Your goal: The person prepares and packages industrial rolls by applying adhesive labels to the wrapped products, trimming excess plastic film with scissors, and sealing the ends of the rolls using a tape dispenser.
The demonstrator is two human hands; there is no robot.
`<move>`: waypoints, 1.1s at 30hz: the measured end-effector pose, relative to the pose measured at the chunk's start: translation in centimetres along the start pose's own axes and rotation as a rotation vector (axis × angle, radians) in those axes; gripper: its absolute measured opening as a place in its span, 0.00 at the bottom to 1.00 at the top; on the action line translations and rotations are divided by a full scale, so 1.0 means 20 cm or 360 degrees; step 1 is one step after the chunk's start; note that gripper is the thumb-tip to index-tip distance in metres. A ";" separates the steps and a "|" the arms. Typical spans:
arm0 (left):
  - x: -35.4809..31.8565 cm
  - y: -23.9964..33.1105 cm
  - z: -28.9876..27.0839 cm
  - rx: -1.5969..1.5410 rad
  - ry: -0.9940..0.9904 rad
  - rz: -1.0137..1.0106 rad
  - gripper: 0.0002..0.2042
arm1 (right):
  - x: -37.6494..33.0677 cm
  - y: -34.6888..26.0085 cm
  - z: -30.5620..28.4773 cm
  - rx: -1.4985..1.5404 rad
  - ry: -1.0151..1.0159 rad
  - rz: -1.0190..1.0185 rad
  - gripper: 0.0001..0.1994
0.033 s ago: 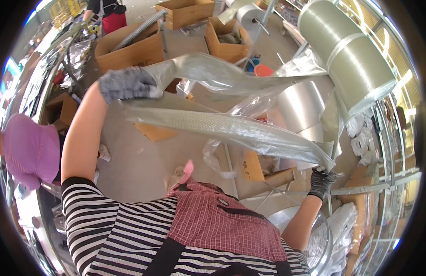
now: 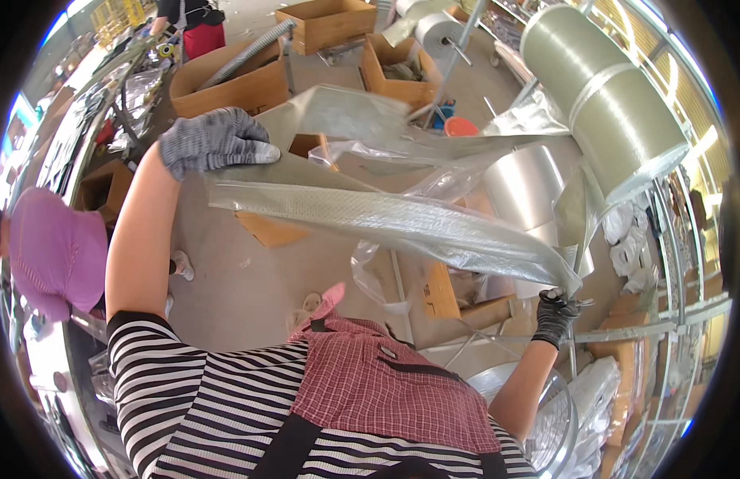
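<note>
A long strip of grey-green translucent plastic sheeting (image 2: 386, 219) stretches in folds between my hands. My left hand (image 2: 218, 144), in a grey knit glove, is closed on its left end and raised at arm's length. My right hand (image 2: 557, 317), in a darker grey glove, is closed at the gathered lower right corner of the sheeting. A small pale tip beside its fingers is too small to name. From that corner the sheeting runs up toward a large grey-green roll (image 2: 625, 108) on the right, and a far fold of it is blurred.
A silvery roll (image 2: 526, 188) stands below the large roll. Cardboard boxes (image 2: 226, 100) and an orange-red bucket (image 2: 460, 126) lie beyond. A person in purple (image 2: 57, 247) is close on my left; another person (image 2: 202, 32) works farther off. Metal rails (image 2: 677, 319) run along the right.
My left hand has shifted slightly left, drawing the sheeting's end with it. The far fold has lifted and spread. My right hand has barely moved.
</note>
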State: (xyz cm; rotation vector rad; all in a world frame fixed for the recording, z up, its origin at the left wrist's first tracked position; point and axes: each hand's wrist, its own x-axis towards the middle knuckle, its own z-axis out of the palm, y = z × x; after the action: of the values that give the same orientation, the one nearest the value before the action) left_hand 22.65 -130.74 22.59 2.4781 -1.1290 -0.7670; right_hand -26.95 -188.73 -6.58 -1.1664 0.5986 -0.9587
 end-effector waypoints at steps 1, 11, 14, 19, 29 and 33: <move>-0.10 -0.02 0.04 0.0003 0.0198 0.0087 0.27 | -0.03 0.05 0.15 0.0378 -0.0016 0.0027 0.15; -0.06 -0.17 1.15 -0.0501 0.0343 0.0464 0.18 | -1.00 0.55 1.63 0.0790 -0.0597 0.1079 0.28; 0.00 -0.19 1.22 -0.0715 -0.0023 0.0776 0.16 | -0.94 0.63 1.92 0.0444 -0.0852 0.0703 0.22; -0.06 -0.49 1.09 -0.0783 -0.0400 0.0565 0.24 | -0.72 0.74 2.19 0.0350 -0.0627 0.0793 0.18; 0.10 -0.68 1.07 -0.0858 -0.0391 0.0489 0.26 | -1.02 0.63 2.77 0.0290 -0.0286 0.0497 0.21; -0.06 -0.96 1.26 -0.1473 -0.0343 0.0291 0.27 | -1.05 0.65 2.71 0.0058 -0.0382 0.0468 0.22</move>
State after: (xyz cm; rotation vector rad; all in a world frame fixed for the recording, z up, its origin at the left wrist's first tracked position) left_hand 18.70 -118.95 -6.60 1.5304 -0.7766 -1.1783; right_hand 10.97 -142.89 -3.46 -1.1050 0.5381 -0.5681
